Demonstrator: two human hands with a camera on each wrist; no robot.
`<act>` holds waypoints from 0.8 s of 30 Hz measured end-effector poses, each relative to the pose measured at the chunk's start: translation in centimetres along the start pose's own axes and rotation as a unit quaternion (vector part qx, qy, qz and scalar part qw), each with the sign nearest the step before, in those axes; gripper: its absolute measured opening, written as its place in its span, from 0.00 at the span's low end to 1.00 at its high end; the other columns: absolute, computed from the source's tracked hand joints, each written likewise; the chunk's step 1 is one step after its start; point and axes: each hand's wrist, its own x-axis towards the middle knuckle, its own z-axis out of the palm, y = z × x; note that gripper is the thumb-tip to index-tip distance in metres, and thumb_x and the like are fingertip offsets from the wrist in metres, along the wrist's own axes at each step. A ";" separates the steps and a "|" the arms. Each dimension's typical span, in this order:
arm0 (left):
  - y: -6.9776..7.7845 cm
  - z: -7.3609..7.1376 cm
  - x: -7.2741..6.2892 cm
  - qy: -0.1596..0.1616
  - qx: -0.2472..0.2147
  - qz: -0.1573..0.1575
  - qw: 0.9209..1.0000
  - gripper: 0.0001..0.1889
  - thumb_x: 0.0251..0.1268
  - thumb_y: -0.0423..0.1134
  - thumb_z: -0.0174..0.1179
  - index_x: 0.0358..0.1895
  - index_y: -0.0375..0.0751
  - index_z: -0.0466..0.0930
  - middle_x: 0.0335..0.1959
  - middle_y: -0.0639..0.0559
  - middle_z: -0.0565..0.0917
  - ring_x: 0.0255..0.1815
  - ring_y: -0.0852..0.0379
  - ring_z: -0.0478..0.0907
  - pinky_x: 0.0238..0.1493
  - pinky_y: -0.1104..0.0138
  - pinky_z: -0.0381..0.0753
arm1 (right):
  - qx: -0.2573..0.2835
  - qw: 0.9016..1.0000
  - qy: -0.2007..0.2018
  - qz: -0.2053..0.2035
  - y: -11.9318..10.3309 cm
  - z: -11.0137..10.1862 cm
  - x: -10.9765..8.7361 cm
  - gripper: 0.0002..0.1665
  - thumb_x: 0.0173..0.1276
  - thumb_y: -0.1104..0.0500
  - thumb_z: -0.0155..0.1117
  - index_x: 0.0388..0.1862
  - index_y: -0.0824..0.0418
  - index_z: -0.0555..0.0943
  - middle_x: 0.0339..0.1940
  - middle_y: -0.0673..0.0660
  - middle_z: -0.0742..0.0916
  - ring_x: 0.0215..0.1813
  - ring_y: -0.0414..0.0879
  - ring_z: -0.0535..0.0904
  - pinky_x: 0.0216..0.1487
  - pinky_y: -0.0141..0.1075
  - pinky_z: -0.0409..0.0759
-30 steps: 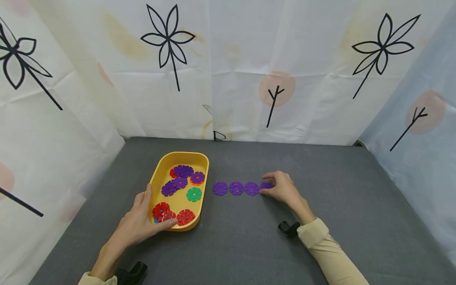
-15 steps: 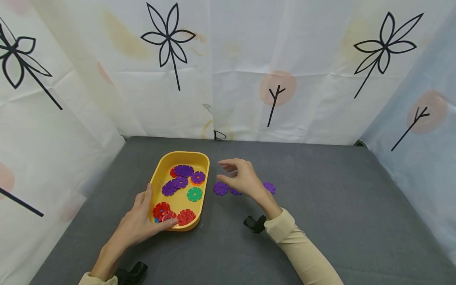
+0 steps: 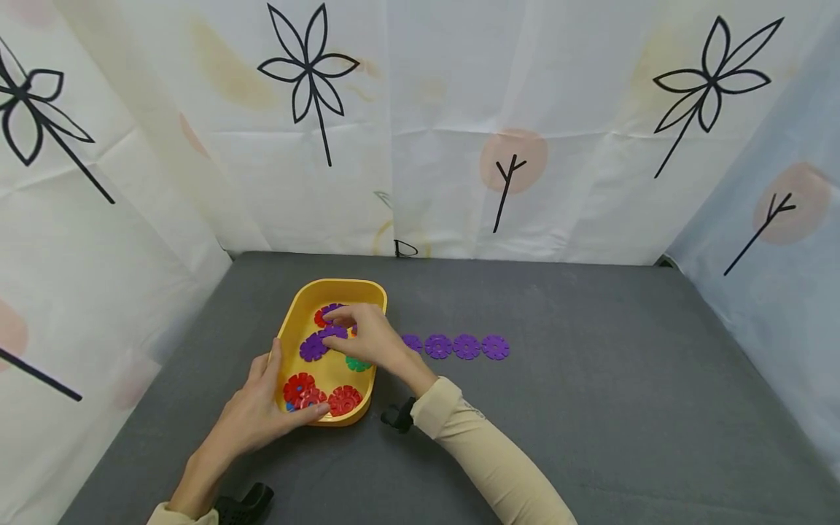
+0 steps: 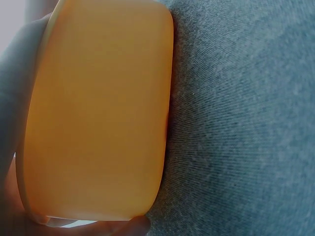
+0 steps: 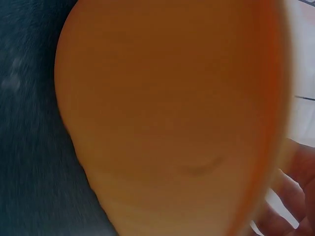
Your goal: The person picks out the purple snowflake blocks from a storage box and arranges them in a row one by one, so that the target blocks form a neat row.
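On the grey table [image 3: 590, 408], head view: left hand [image 3: 252, 405] grips the yellow tray [image 3: 328, 372], right hand [image 3: 372, 337] is loosely spread over its purple discs [image 3: 313, 347], and a four-disc purple row [image 3: 467, 347] sits just beside it. Left wrist cam: mostly tray side. Right wrist: tray wall again, blurry.

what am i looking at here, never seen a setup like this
No machine: just a person's left hand and right hand, bare. The wide picture looks down from the head; the close ones, from each wrist, mostly show the yellow tray. It sits on the gray table with red discs, purple discs and a green disc inside; four purple discs lie in a row beside it. The left hand holds the tray; the right reaches over its discs, but whether it grips anything is unclear.
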 end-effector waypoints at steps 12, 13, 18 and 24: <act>0.0 0.0 0.0 0.004 -0.001 0.001 1.000 0.74 0.48 0.75 0.68 0.83 0.37 0.28 0.74 0.31 0.56 0.52 0.40 0.79 0.50 0.46 0.85 | -0.097 0.993 -0.042 0.054 0.6 3.2 2.3 0.26 0.71 0.59 0.69 0.67 0.59 0.81 0.54 0.56 0.90 0.43 0.44 0.86 0.38 0.22 0.81; 0.0 0.0 0.0 0.003 -0.002 0.000 1.000 0.74 0.48 0.75 0.68 0.83 0.37 0.29 0.74 0.32 0.56 0.53 0.40 0.79 0.51 0.45 0.85 | -0.113 0.990 -0.053 0.064 0.6 3.4 2.4 0.26 0.71 0.59 0.69 0.68 0.57 0.80 0.54 0.55 0.89 0.38 0.41 0.84 0.34 0.21 0.79; -0.1 0.2 -0.1 0.002 -0.004 0.002 1.000 0.74 0.47 0.76 0.68 0.83 0.37 0.29 0.75 0.32 0.56 0.55 0.38 0.79 0.53 0.44 0.84 | -0.160 0.980 -0.090 0.080 0.8 4.0 2.3 0.28 0.70 0.63 0.66 0.69 0.52 0.80 0.51 0.51 0.89 0.25 0.38 0.73 0.23 0.24 0.72; -0.2 0.1 -0.1 0.006 0.002 0.010 1.000 0.74 0.48 0.76 0.68 0.83 0.37 0.28 0.75 0.32 0.56 0.55 0.36 0.79 0.52 0.42 0.83 | -0.154 0.982 -0.099 0.053 0.8 3.9 2.0 0.24 0.67 0.61 0.72 0.62 0.52 0.85 0.50 0.50 0.91 0.43 0.38 0.84 0.39 0.22 0.80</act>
